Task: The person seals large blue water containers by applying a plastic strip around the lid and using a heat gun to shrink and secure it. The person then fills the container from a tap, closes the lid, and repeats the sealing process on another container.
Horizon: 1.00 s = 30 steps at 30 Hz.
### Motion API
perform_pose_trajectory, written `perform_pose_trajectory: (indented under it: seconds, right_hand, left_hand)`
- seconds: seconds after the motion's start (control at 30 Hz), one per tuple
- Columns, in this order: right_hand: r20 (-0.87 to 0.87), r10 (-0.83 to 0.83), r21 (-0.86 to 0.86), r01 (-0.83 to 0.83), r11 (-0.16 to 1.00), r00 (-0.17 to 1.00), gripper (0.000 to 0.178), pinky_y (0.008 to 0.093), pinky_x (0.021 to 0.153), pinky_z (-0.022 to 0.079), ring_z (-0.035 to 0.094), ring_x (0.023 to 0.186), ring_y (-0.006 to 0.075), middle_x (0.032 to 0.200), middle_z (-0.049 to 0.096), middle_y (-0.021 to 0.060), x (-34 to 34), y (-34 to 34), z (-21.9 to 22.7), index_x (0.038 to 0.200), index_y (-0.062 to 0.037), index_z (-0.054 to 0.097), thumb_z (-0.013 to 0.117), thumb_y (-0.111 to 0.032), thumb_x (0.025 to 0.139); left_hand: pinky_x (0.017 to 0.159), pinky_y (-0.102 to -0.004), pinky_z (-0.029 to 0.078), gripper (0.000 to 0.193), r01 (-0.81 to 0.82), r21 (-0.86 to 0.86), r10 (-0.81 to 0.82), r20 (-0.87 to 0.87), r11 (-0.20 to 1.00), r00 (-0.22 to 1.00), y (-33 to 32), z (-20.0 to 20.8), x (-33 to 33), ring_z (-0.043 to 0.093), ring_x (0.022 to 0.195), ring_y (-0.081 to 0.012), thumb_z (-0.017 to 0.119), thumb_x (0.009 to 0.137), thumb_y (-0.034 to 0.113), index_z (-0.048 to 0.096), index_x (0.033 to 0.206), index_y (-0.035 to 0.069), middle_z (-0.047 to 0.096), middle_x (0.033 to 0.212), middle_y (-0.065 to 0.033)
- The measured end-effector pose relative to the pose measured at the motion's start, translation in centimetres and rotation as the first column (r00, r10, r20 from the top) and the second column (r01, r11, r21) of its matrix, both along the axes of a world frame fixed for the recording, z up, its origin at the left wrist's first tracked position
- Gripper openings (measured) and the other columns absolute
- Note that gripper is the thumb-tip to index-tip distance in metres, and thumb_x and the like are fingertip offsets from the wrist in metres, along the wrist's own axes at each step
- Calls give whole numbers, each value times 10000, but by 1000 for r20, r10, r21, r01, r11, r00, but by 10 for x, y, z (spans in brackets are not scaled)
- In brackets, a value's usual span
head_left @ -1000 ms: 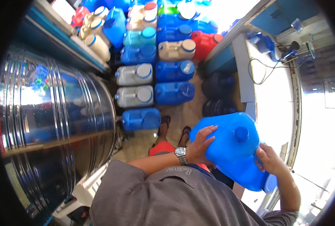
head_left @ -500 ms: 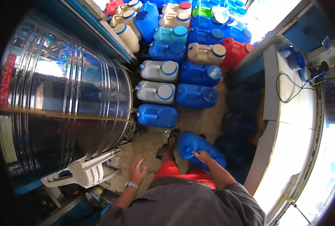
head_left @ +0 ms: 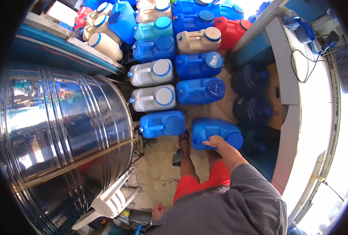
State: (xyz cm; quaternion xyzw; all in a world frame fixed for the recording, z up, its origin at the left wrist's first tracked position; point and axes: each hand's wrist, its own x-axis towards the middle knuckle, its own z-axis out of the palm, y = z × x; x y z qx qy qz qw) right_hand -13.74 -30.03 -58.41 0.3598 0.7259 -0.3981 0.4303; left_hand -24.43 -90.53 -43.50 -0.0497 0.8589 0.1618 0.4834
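Observation:
My right hand point(head_left: 214, 141) is closed round the handle of a blue water jug point(head_left: 221, 127), which is held in front of my right leg. The jug's round blue cap faces right and its small spout cap faces left. Low in the view, beside my shirt, hangs my left hand point(head_left: 158, 211), fingers curled with nothing visible in them; part of it is hidden. Just ahead stands the nearest jug of the left row, a blue jug point(head_left: 158, 126). Beyond the held jug is another blue jug point(head_left: 195, 92) with a dark blue cap.
Rows of blue, grey, beige, teal and red jugs fill the far floor, among them a grey jug point(head_left: 148, 98). A large shiny metal tank point(head_left: 64, 145) takes up the left, with a white plastic chair point(head_left: 107, 203) below it. Dark round bottles point(head_left: 252, 111) sit under the white counter point(head_left: 311, 137) at right.
The blue jug in my right hand has swung forward and turned more sideways. My left hand has dropped back toward my body and its fingers have curled. My view has shifted forward.

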Motion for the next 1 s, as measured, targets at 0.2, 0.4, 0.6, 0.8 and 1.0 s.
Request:
perform_pose_trajectory:
  seconds: [0.2, 0.4, 0.6, 0.8, 1.0]
  right_hand:
    - [-63, 34, 51, -30, 998, 997, 807, 402, 988, 430, 538, 1191, 303, 1277, 585, 134, -62, 41, -49, 1258, -79, 594, 481, -725, 788]
    - [-184, 77, 128, -54, 990, 980, 754, 457, 974, 409, 511, 1181, 339, 1269, 549, 185, -81, 84, -62, 1209, -65, 597, 509, -691, 800]
    - [-433, -223, 266, 360, 894, 873, 767, 609, 1087, 205, 303, 1345, 377, 1446, 345, 182, -25, 11, 21, 1382, -161, 434, 586, -615, 783]
    - [-51, -655, -230, 629, 743, 754, 547, 350, 772, 514, 627, 911, 180, 1025, 686, 68, 161, -51, 102, 1152, -99, 662, 630, -534, 822]
    - [-217, -962, -35, 986, -161, -165, 236, 290, 467, 475, 595, 524, 147, 790, 644, 65, 329, -117, 198, 1032, -75, 655, 556, -155, 834]
  left_hand:
    - [722, -347, 515, 430, 11, -170, -11, 3, 985, 1000, 4, 21, -15, 666, 788, -223, 657, 800, 302, 600, 1180, 109, 685, 835, -96]
    - [727, -345, 513, 423, 138, -226, -109, 135, 964, 985, 10, 20, -9, 659, 782, -221, 656, 807, 283, 591, 1185, 106, 678, 852, -97]
    - [732, -343, 511, 416, 350, -83, -343, 91, 933, 935, 102, -33, -71, 652, 776, -218, 656, 813, 264, 582, 1189, 102, 671, 869, -98]
    - [759, -361, 513, 366, 594, 260, -535, -266, 761, 802, 261, -14, -163, 650, 819, -239, 624, 827, 252, 603, 1160, 101, 679, 883, -99]
    - [774, -373, 509, 275, 835, 193, -743, -385, 515, 548, 403, 2, -201, 656, 823, -276, 616, 845, 280, 668, 1036, 88, 681, 867, -126]
